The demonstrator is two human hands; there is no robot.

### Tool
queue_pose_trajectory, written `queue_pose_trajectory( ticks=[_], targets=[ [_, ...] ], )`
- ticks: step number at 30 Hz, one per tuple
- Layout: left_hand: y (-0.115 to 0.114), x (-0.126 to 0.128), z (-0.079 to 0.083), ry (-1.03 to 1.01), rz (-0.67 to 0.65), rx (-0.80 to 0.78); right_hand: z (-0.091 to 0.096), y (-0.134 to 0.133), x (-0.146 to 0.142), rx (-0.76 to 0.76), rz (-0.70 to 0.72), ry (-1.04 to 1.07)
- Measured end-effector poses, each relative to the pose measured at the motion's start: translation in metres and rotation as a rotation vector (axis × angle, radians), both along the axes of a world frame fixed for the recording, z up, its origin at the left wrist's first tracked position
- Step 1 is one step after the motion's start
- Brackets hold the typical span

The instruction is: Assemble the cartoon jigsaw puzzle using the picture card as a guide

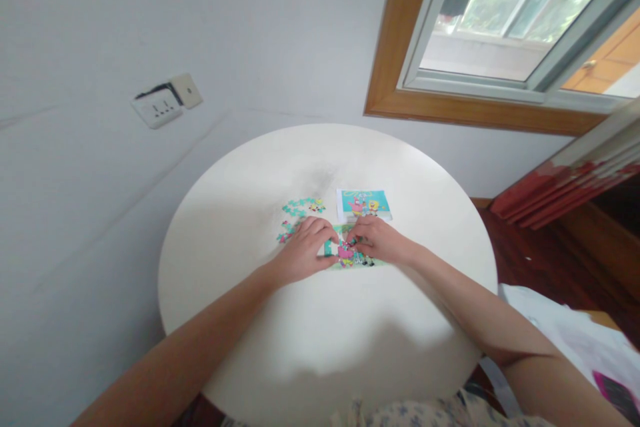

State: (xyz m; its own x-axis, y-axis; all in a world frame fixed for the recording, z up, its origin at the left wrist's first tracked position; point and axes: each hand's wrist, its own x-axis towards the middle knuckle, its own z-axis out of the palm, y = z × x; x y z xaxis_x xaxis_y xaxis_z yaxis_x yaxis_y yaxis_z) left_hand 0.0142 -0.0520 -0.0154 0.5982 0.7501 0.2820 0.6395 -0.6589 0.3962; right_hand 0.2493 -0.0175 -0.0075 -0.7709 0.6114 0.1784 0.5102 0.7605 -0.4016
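Observation:
A partly assembled jigsaw puzzle point(345, 253) lies on a round white table, showing a pink figure and green edge pieces. My left hand point(306, 248) rests at its left side, thumb and forefinger curved but apart, with the tips touching the puzzle's left part. Over the puzzle's upper middle, the fingertips of my right hand point(376, 239) are pinched on what looks like a small puzzle piece point(352, 242), mostly covered by the fingers. Loose turquoise puzzle pieces point(299, 206) are scattered beyond my left hand, and others point(286, 232) lie partly behind it.
A printed reference picture point(365, 203) with cartoon figures lies just beyond the puzzle. The white table point(240, 213) stands near a wall with a socket point(159, 107). A wood-framed window point(480, 108) is at the upper right, and a white bag point(555, 327) lies at the lower right.

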Motion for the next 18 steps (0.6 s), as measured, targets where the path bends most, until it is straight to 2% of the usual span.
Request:
queue_pose_trajectory(
  ticks=[7,10,13,18],
  targets=[
    [0.001,0.0,-0.001,0.003,-0.012,-0.016,0.0,-0.002,-0.004,-0.129,-0.013,0.12],
    [0.001,0.0,-0.001,0.003,-0.009,-0.015,0.001,-0.003,-0.006,-0.297,-0.057,0.19],
    [0.001,0.0,-0.001,0.008,-0.006,-0.01,0.001,0.0,-0.006,-0.433,-0.181,0.259],
    [0.001,0.0,-0.001,0.008,-0.011,-0.017,-0.004,0.012,-0.006,-0.405,-0.279,0.287]
  ],
)
